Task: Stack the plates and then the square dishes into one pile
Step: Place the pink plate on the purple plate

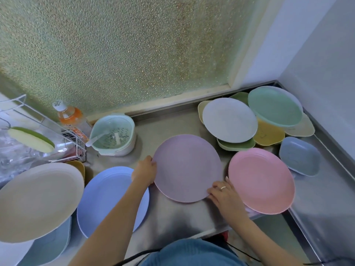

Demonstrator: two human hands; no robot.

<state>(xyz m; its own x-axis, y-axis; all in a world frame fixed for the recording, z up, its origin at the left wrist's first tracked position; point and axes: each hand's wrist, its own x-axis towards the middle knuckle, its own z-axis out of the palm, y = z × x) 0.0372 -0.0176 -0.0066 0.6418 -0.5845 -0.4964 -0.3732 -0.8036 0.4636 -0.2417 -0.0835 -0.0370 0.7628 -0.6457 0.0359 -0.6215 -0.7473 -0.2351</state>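
Head cam: both hands are on the same plate, mid-counter.
Purple plate [187,167]: sits in the middle of the steel counter [317,198], held at two edges; can't really tell if it's lifted or flat.
Left hand [144,172]: fingers curled round the plate's left rim.
Right hand [223,194]: pinching the near-right rim, ring on one finger, and it overlaps the pink plate's edge.
Pink plate [263,180]: just right of the purple one, near the counter's front edge.
Blue plate [103,196]: to the left, partly under the left forearm.
Beige plate [36,200]: far left, overlapping a pale blue-green dish [51,244] underneath it.
Back-right heap: white plate [229,120] and mint plate [274,105] lying on top of green, yellow [269,135] and cream square dishes.
Grey-blue square dish [299,155]: on its own, just right of the pink plate.
Other stuff: mint strainer bowl [113,134] behind the purple plate, orange-label bottle [71,118] beside it, wire rack [75,139] with a sponge [30,139] at the far left.
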